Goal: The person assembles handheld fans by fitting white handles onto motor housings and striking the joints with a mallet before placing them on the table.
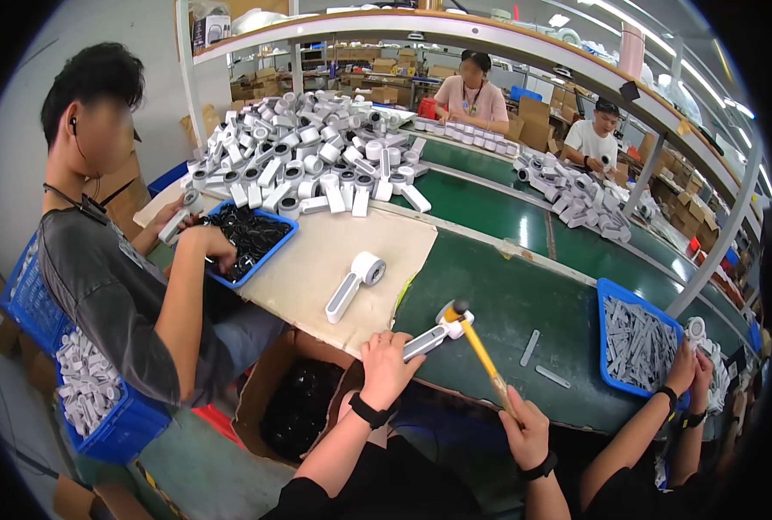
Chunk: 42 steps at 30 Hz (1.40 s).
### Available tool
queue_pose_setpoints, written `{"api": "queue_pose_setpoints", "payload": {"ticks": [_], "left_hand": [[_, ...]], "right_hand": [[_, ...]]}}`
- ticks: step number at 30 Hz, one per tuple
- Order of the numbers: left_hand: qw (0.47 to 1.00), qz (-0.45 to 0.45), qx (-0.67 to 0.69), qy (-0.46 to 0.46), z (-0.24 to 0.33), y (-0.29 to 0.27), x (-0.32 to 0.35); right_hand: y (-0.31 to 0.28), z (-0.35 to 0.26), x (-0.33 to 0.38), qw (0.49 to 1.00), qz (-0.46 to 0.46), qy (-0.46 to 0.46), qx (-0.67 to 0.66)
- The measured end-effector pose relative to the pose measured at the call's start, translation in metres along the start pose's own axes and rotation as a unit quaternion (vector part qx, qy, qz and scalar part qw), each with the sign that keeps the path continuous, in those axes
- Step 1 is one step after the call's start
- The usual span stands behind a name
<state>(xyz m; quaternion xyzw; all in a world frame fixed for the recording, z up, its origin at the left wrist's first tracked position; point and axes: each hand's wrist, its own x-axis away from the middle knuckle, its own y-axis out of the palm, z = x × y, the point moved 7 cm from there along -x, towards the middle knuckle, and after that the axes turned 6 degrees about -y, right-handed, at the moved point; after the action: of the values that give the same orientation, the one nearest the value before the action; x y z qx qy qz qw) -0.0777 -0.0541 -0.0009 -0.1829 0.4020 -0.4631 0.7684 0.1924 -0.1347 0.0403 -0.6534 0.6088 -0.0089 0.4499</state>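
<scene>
My left hand (384,368) is closed on the handle of a white handheld device (427,341) with a round head and a grey strip along its handle. The device rests at the front edge of the green table (481,286). In my right hand (525,431) I grip a hammer (483,354) with a yellow handle and a dark head. The hammer's head is over the round head of the device and partly hides it; I cannot tell whether they touch. A second white device (344,295) lies on the beige board to the left. Two loose grey strips (530,347) lie right of the hammer.
A large pile of white devices (308,156) covers the far left. Blue trays hold black parts (246,238) and grey strips (633,338). A co-worker (113,260) sits left; another's hands (689,373) work at right. An open carton (256,399) stands below the table edge.
</scene>
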Motion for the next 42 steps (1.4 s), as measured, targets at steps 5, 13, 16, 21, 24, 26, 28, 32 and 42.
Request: {"api": "queue_pose_setpoints", "payload": {"ticks": [5,13,16,21,24,26,28,32,42], "left_hand": [[0.997,-0.015,0.043,0.054,0.019,0.013,-0.017],[0.996,0.058,-0.066,-0.002,-0.035,0.0,-0.053],[0.991,0.099,-0.092,-0.018,-0.061,-0.007,-0.076],[0.971,0.16,-0.174,-0.034,-0.065,-0.025,-0.098],[0.981,0.132,-0.141,0.006,-0.027,-0.026,-0.074],[0.994,0.068,-0.073,0.044,-0.008,-0.014,-0.055],[0.999,-0.001,-0.002,0.041,0.007,0.0,-0.04],[0.996,-0.059,0.07,0.019,0.022,0.032,-0.025],[0.992,-0.082,-0.085,0.049,0.024,0.057,-0.024]], "right_hand": [[0.012,0.014,0.01,0.999,-0.03,0.034,0.004],[0.002,0.034,0.048,0.992,0.013,0.102,-0.068],[0.008,0.044,0.059,0.98,0.029,0.155,-0.122],[0.009,0.057,0.055,0.977,0.052,0.147,-0.149],[0.005,0.068,0.049,0.967,0.065,0.177,-0.172],[0.003,0.075,0.041,0.96,0.071,0.199,-0.184],[0.003,0.082,0.028,0.964,0.05,0.187,-0.18],[0.009,0.094,0.007,0.95,0.029,0.207,-0.233],[0.019,0.102,-0.004,0.913,-0.097,0.249,-0.307]]}}
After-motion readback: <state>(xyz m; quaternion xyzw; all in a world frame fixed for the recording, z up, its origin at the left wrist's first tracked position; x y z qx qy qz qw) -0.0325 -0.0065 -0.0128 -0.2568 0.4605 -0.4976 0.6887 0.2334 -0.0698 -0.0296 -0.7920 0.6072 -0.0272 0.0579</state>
